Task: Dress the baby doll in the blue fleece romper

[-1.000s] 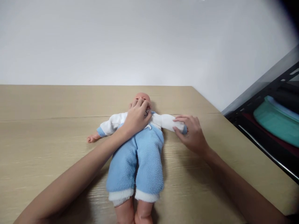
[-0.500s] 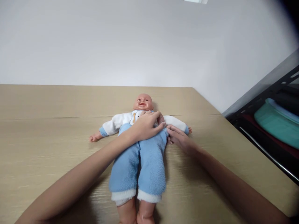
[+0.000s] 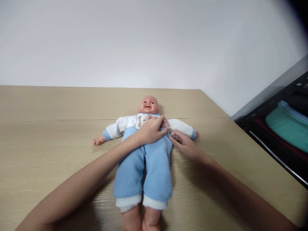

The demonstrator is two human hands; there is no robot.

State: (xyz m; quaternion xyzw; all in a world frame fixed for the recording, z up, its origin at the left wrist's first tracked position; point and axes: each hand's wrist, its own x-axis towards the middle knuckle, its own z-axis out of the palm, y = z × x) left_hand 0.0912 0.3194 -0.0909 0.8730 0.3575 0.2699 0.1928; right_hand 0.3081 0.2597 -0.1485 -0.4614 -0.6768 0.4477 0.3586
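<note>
A baby doll [image 3: 148,104] lies on its back with its arms spread and its head away from me. It wears a white shirt [image 3: 126,122] with blue cuffs and fluffy blue trousers [image 3: 157,170] with white hems. My left hand [image 3: 152,128] reaches across the doll's belly, with bent fingers and thumb closed on the clothing near the waist; the exact fold is hidden. At the trousers' right waist edge, my right hand [image 3: 181,142] has curled fingers, thumb and forefinger pinching the blue cloth.
The doll lies on a light wooden table [image 3: 48,154] with a seam running across it. A pale wall [image 3: 120,41] stands behind. Beyond the table's right edge is a black rack [image 3: 255,128] holding folded teal cloth [image 3: 286,128].
My right hand's fingers, stretched out before, have curled in, and its thumb now meets the waist edge of the trousers. My left hand stays nearly in place. The view has shifted slightly.
</note>
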